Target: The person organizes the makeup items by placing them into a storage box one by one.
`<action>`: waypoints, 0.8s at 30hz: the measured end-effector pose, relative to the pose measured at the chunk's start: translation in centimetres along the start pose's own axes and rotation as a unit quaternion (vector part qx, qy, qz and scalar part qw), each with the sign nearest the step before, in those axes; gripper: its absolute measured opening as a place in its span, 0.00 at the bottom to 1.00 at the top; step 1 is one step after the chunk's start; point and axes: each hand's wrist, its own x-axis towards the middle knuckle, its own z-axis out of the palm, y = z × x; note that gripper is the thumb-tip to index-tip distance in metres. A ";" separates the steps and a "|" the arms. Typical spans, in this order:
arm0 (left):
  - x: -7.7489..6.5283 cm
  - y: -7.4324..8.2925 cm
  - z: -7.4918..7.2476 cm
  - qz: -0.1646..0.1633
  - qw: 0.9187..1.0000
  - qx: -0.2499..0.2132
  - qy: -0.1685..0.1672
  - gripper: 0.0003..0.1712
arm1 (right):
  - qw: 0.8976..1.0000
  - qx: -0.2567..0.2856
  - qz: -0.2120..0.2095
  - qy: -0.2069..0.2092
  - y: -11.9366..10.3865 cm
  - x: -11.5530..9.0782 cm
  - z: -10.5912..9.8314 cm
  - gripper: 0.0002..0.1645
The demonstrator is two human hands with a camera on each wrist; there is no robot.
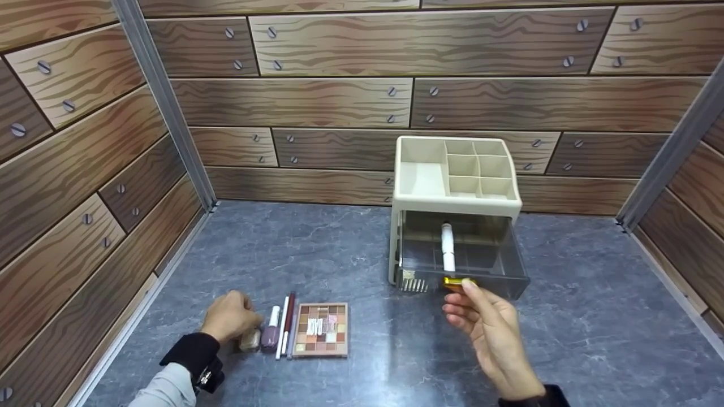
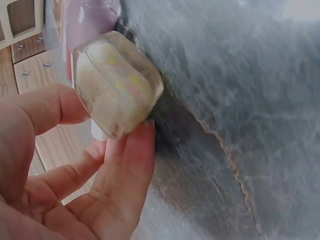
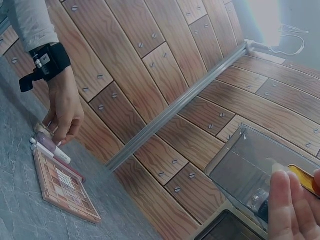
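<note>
My left hand point(image 1: 229, 316) pinches a small clear bottle point(image 2: 117, 85) with pale, speckled contents, probably nail polish, low over the table at the left. Right beside that bottle is a purple nail polish bottle point(image 1: 270, 337) with a white cap. At the organizer, my right hand point(image 1: 493, 333) pinches the gold handle point(image 1: 452, 281) of a smoky see-through drawer point(image 1: 512, 265), which stands pulled out. A white tube point(image 1: 448, 249) lies inside the drawer, along with small silvery pieces point(image 1: 414, 284) near its front left corner.
A cream organizer point(image 1: 399, 169) with open top compartments stands against the back wall. Right of the purple bottle lie a white slim stick point(image 1: 282, 328), a dark red stick point(image 1: 290, 314) and an eyeshadow palette point(image 1: 321, 330). Wood-patterned walls point(image 1: 339, 45) enclose the grey table point(image 1: 362, 316).
</note>
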 end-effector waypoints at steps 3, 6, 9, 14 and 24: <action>-0.7 0.7 -0.5 0.005 1.000 -0.010 0.004 0.13 | 1.000 -0.008 -0.003 0.002 0.0 0.0 0.1 0.16; -0.8 0.9 -0.6 0.001 1.000 -0.028 -0.006 0.07 | 1.000 -0.007 -0.001 0.003 0.0 0.0 0.1 0.16; -0.8 1.0 -0.6 -0.013 0.997 -0.072 -0.023 0.04 | 1.000 -0.004 -0.003 0.002 0.0 0.0 0.1 0.16; -0.7 1.2 -0.4 -0.050 0.980 -0.186 -0.052 0.06 | 1.000 -0.005 -0.003 -0.001 0.1 -0.1 0.1 0.16; -0.4 2.1 -1.2 -0.053 0.956 -0.274 -0.091 0.11 | 1.000 -0.008 -0.001 0.004 0.0 0.0 0.1 0.16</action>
